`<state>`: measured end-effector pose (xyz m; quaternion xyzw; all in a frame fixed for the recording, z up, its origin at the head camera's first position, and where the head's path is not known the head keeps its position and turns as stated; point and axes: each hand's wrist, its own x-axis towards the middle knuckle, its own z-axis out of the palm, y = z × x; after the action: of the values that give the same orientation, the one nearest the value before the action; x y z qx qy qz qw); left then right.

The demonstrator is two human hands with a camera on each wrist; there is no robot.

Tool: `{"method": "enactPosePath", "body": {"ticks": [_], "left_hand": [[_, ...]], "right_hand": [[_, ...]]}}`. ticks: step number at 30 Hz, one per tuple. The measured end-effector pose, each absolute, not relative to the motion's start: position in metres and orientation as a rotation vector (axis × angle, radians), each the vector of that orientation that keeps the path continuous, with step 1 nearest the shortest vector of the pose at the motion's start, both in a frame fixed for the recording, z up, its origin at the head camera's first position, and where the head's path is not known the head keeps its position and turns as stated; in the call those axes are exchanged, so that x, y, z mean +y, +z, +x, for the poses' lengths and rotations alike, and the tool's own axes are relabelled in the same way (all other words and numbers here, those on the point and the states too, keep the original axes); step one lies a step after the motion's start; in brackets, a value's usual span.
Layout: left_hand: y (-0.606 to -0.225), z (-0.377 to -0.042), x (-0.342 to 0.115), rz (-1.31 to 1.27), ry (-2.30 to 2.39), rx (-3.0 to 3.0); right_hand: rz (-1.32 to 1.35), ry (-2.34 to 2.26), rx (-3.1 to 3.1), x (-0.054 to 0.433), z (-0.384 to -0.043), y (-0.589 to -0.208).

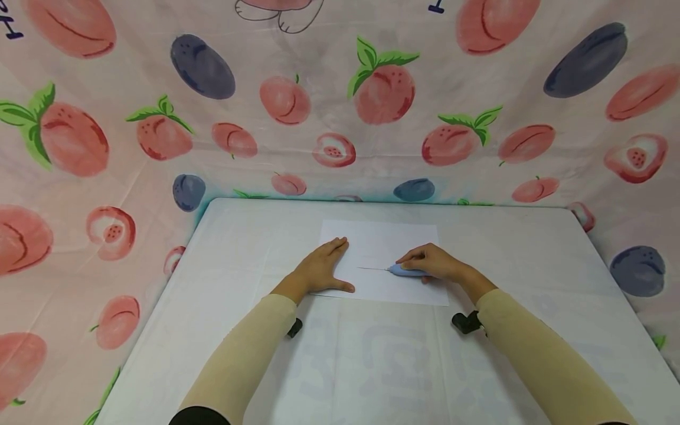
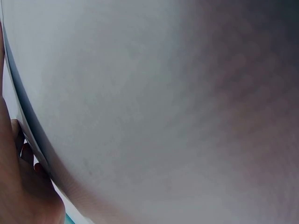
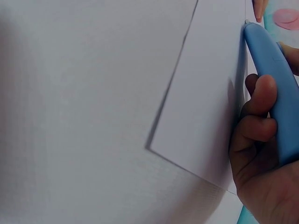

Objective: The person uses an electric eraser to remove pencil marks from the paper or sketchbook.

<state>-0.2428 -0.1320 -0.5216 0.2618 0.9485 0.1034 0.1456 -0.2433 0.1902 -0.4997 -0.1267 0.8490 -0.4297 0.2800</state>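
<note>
A sheet of white paper (image 1: 379, 239) lies on the table, with a thin dark line (image 1: 370, 268) across its middle. My left hand (image 1: 321, 268) rests on the sheet's left side, fingers straight and thumb spread apart. Over the right half, my right hand (image 1: 438, 264) grips a blue pen-shaped tool (image 1: 408, 270), its tip pointing left at the right end of the line. In the right wrist view the tool (image 3: 275, 74) shows a thick tapered body and a small pale tip. Only part of the left hand (image 2: 35, 196) appears at the edge of the left wrist view.
The table (image 1: 255, 236) has a white cover. Behind and beside it hangs a peach-patterned cloth (image 1: 329, 53). Dark wrist-worn pieces (image 1: 466, 322) stick out near both cuffs of the beige sleeves (image 1: 536, 348).
</note>
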Motion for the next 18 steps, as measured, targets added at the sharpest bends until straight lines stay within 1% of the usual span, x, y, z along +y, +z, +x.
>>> {"method": "enactPosePath", "body": {"ticks": [18], "left_hand": [[-0.5211, -0.2426, -0.1316, 0.758, 0.267, 2.732]], "right_hand": [[-0.335, -1.186, 2.243, 0.1906, -0.2434, -0.5005]]}}
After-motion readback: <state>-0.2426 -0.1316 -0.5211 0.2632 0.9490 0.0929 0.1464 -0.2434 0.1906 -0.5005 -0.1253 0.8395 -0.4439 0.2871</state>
